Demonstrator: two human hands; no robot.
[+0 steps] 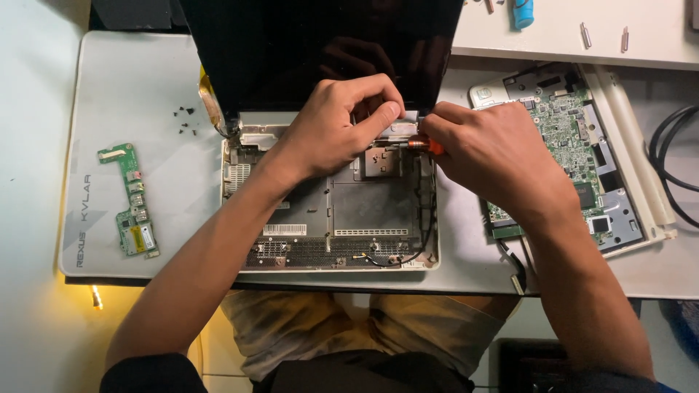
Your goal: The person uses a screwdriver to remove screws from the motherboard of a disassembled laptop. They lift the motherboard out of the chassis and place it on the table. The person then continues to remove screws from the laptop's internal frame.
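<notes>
Left hand [331, 127], fingers curled narrow, pressing on the silver hinge bracket [397, 129] at the top edge of the opened laptop base [328, 211]. Right hand [495, 156], closed around a small orange-handled screwdriver [424, 144], tip aimed toward 9 o'clock at that same bracket, just beside the left fingertips. One laptop base, white-rimmed, lying at the middle of the work mat, inner metal shield bared, one thin black cable [408, 251] looping along its 4 o'clock corner. One dark screen panel [320, 51] rising at 12 o'clock from the base, joined at the hinge line. At 3 o'clock, partly under the right wrist, one green motherboard [568, 138] resting in a white casing half [641, 167]. At 9 o'clock, well apart from the base, one small green daughterboard [131, 200] lying on the grey mat [131, 87]; at 10 o'clock, a scatter of roughly six black screws [186, 120]. Open mat between daughterboard and base; little room on the right, casing close against the base edge. At 3 o'clock edge, black cables [673, 167] curving. At 1 o'clock, one blue object [522, 13] and two small metal pins [604, 36] on the white shelf.
</notes>
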